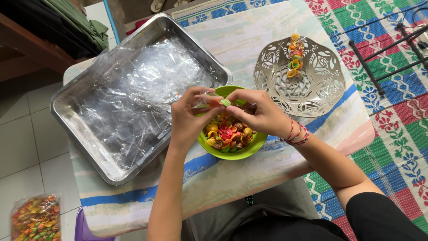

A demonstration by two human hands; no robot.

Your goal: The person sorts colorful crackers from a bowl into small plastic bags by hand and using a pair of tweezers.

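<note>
My left hand [189, 116] pinches a small clear plastic bag [206, 97] above a green bowl [232, 153]. The bowl holds many coloured spiral crackers [226, 134]. My right hand [256, 111], with red thread bracelets at the wrist, holds an orange and a green cracker [220, 102] at the mouth of the bag. Both hands meet over the bowl's far rim.
A large metal tray [67, 118] full of clear plastic bags [133, 93] lies left of the bowl. A silver cut-out dish [321, 89] at the right carries one filled packet [294, 56]. A bag of crackers [35, 218] lies on the floor at lower left. A black metal stand [383, 49] rests on the patterned mat.
</note>
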